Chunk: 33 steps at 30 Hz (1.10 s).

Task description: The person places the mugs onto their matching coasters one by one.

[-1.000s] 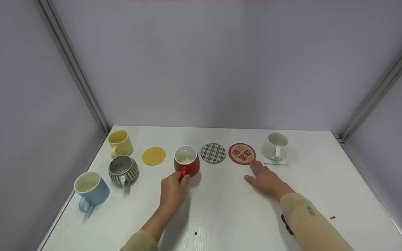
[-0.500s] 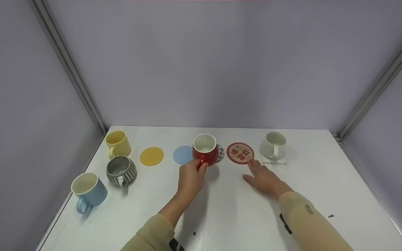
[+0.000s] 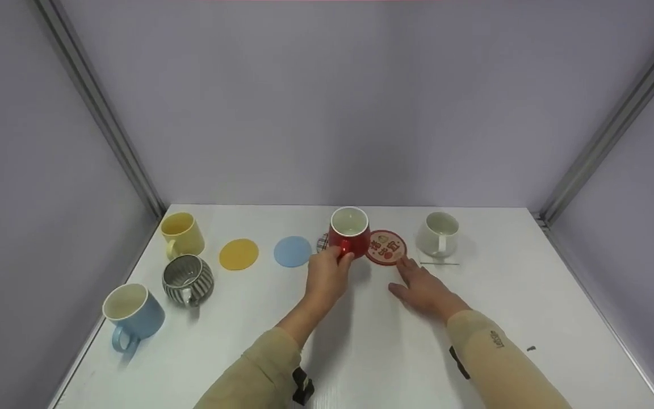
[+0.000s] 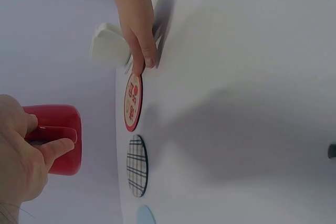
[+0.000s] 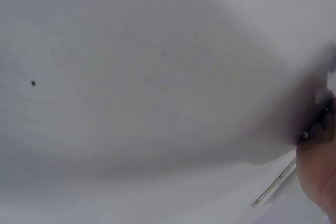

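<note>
My left hand [image 3: 327, 275] grips the handle of a red mug [image 3: 355, 241], white inside, held upright above the table. In the left wrist view the fingers and thumb wrap the handle of the red mug [image 4: 63, 156], which is raised off the surface. From the head view, the mug covers most of a plaid coaster [image 3: 322, 243] and borders a red patterned coaster [image 3: 386, 248]. My right hand [image 3: 426, 291] rests on the table with extended fingers, its fingertips touching the near right edge of the red patterned coaster.
On the right a white mug [image 3: 439, 236] stands on a square pale coaster [image 3: 440, 262]. Yellow [image 3: 239, 254] and blue [image 3: 293, 251] round coasters lie left of the plaid one. At the left stand a yellow mug [image 3: 183, 236], a striped grey mug [image 3: 189, 281] and a light blue mug [image 3: 137, 315].
My left hand has lifted the red mug off the blue coaster and carried it right, past the plaid coaster's middle. The right hand keeps its place at the red patterned coaster.
</note>
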Available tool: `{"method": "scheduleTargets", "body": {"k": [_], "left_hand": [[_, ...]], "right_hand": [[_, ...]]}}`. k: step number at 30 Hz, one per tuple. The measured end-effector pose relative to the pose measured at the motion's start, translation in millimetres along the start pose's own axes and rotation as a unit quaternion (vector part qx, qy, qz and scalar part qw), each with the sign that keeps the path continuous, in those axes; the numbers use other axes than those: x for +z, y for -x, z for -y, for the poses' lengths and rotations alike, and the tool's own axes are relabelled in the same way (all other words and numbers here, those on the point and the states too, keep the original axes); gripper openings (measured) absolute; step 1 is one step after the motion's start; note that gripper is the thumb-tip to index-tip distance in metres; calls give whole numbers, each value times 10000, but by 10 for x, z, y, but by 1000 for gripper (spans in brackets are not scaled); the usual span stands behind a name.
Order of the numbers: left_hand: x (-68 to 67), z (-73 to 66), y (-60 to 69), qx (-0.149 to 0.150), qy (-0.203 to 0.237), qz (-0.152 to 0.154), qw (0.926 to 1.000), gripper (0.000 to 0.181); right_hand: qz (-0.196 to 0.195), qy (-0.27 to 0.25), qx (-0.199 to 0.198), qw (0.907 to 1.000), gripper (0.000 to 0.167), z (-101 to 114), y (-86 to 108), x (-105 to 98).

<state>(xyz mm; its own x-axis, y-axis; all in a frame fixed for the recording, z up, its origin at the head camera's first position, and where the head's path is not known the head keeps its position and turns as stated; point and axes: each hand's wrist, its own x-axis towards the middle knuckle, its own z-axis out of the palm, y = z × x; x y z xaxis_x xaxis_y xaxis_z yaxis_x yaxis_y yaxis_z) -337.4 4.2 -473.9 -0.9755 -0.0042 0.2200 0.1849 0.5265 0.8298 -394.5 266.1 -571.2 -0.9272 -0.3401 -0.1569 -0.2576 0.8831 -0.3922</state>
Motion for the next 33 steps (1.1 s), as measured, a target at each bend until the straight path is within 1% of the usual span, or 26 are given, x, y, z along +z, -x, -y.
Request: {"method": "scheduleTargets", "body": {"k": [5, 10, 13, 20, 22, 28, 33], "left_hand": [[100, -10, -62, -11, -32, 48, 10000, 14], [189, -39, -108, -135, 97, 81, 9998, 14], [237, -52, -129, -181, 97, 97, 9997, 15], [325, -65, -184, -121, 58, 167, 9998, 17], [349, -69, -208, -107, 133, 175, 9997, 17], [438, -54, -279, -132, 136, 238, 9995, 18], [507, -30, -343, -219, 62, 281, 9993, 20]], "right_hand": [[-8, 101, -61, 9999, 79, 8, 0, 3], [31, 187, -17, 9998, 79, 12, 19, 7], [46, 229, -68, 9997, 79, 16, 29, 8], [-11, 251, -146, 9996, 80, 62, 54, 16], [-56, 249, -129, 9996, 81, 70, 59, 17], [-112, 315, -5, 9994, 81, 79, 86, 40], [-173, 280, -181, 9993, 80, 76, 98, 37]]}}
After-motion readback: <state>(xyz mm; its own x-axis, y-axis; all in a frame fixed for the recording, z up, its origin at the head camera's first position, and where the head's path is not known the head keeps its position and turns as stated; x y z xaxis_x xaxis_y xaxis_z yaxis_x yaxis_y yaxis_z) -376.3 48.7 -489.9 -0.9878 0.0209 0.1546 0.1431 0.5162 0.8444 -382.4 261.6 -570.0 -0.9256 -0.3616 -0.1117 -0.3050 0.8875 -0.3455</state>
